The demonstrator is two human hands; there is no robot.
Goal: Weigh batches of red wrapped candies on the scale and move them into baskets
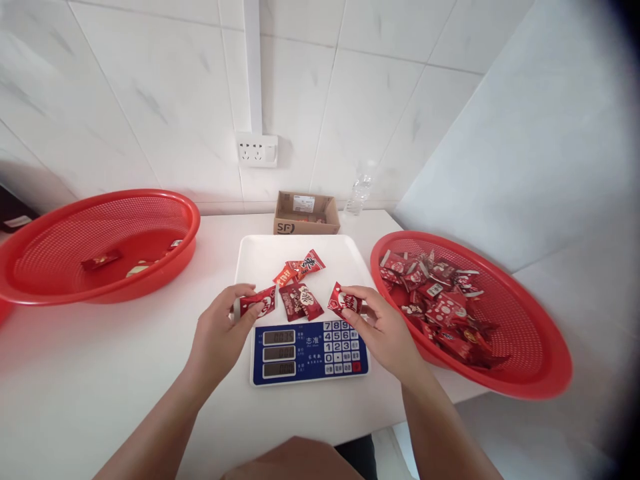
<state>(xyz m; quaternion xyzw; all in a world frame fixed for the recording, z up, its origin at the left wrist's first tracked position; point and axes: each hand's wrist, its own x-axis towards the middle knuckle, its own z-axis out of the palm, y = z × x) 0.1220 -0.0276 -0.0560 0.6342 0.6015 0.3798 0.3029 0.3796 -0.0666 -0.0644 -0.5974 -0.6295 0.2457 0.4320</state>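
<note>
Two packets pinched: left hand point(220, 333) grip clamps packet point(259, 301), right hand point(383, 330) clamps another point(345, 302), over scale point(300, 267).

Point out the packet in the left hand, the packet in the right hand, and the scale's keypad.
Left-hand packet point(259, 301), head view: middle of red wrapper.
Right-hand packet point(345, 301), head view: wrapper's printed face.
Scale keypad point(341, 347), head view: centre of number keys.

The left red basket point(95, 243) is cut off at the edge; scale display digits point(279, 353) are unreadable.
</note>
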